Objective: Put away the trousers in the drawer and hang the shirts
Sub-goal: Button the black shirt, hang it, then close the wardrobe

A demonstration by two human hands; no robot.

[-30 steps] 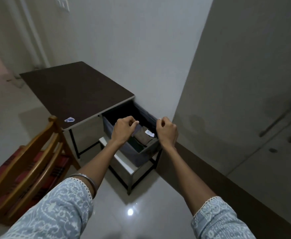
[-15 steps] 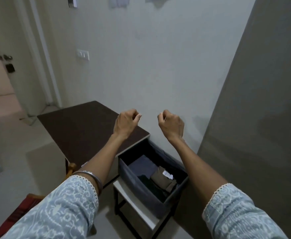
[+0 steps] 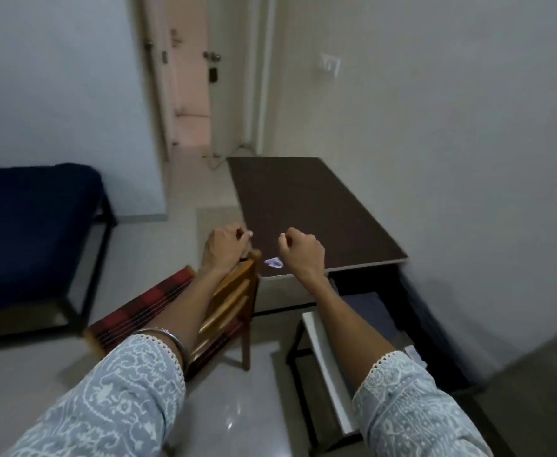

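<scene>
Both clenched empty, left grip (image 3: 226, 250) and right grip (image 3: 301, 252); folded dark trousers (image 3: 367, 308) in open grey fabric drawer (image 3: 415, 311), shirt-hanging likely left.

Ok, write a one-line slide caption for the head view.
Curled, empty left hand and right hand hover above dark table and wooden chair; drawer open below.

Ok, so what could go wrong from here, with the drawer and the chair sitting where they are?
1. The drawer stands pulled out from under the table, low on your right side. A shin or knee could catch it as you step.
2. The wooden chair sits close under your left hand, so a swing of that arm may knock its back.
</scene>
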